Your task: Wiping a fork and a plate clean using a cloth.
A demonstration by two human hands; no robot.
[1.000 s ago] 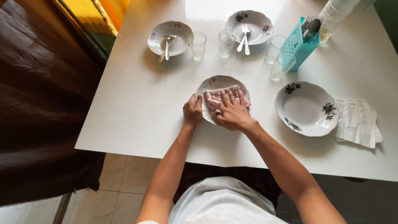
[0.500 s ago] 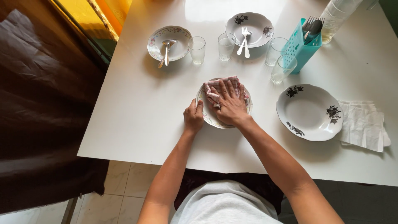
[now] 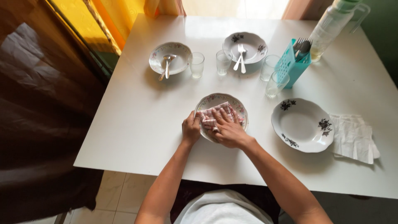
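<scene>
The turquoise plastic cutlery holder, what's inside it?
Dark fork tines and a spoon bowl stick out of the turquoise plastic cutlery holder. Their handles and anything lower are hidden by its walls.

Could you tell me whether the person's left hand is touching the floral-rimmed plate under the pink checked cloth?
Touching. The head view shows the left hand gripping the near-left rim of the round floral-rimmed plate, while the right hand presses the pink checked cloth into it.

This looks like a home dining spot. A white worktop (image 3: 137,124) is laid for a meal: floral plates (image 3: 170,57), drinking glasses (image 3: 196,64), forks (image 3: 240,57) on a plate, a teal cutlery holder (image 3: 290,66), paper napkins (image 3: 352,137) and a water jug (image 3: 331,25). Yellow curtains (image 3: 103,20) hang beside it, above a tiled floor (image 3: 120,195).
</scene>
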